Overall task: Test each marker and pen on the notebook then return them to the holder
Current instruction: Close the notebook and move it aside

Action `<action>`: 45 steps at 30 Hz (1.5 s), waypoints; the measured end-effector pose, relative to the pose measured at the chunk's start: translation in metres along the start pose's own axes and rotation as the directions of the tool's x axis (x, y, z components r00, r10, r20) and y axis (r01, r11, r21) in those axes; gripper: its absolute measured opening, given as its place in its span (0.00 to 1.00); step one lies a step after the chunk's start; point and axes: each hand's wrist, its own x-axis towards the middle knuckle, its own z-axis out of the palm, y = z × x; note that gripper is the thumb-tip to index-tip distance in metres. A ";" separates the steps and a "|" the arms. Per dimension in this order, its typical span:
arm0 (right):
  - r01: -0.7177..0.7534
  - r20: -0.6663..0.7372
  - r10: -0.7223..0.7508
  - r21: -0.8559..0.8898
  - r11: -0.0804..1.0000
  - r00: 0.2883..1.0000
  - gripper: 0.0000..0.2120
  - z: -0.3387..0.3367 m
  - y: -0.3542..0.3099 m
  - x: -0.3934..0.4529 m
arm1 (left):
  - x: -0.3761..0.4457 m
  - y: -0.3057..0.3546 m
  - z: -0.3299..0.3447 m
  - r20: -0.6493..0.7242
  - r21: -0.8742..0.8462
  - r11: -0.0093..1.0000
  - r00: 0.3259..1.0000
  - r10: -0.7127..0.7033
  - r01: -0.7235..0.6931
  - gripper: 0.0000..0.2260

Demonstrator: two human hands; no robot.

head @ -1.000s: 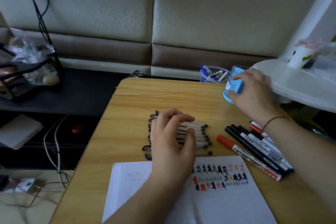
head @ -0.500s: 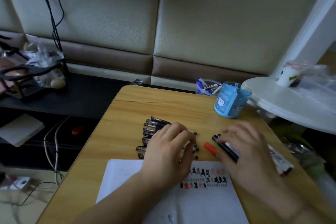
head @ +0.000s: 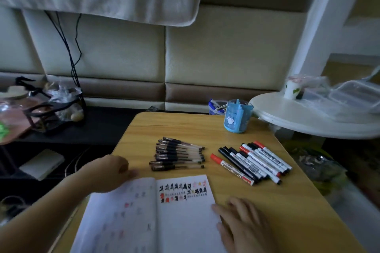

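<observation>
**Both hands on the open notebook, pens and markers laid out beyond it**

Left hand (head: 111,172), blurred at lower left of the frame, sits at the top corner of the notebook's left page with fingers curled and the thumb against the page edge; whether it pinches the paper I cannot tell. Right hand (head: 242,226), at lower right, lies flat with straight, relaxed fingers on the right page's outer edge, gripping nothing.

The notebook (head: 181,217) lies open at lower centre, its spine running away from the viewer; rows of black, red and faint pink test marks fill the top of the right page.

Just above it, at centre, a row of gel pens (head: 177,154) lies side by side, long axes roughly left to right, dark grips toward the left and clear barrel ends toward the right. To their right a cluster of markers (head: 251,162) lies diagonally, caps toward upper left, barrels running to lower right; some caps are red, some black.

The blue holder (head: 237,118) stands upright at the table's far right edge, well apart from both groups.

Everything rests on a wooden table (head: 277,201). A white round table (head: 308,119) stands at right
</observation>
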 end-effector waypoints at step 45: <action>0.139 -0.188 -0.102 0.197 0.971 0.977 0.24 -0.062 0.020 0.120 | 0.080 -0.002 -0.053 -0.327 -0.939 0.182 0.924 -0.200 -0.293 0.08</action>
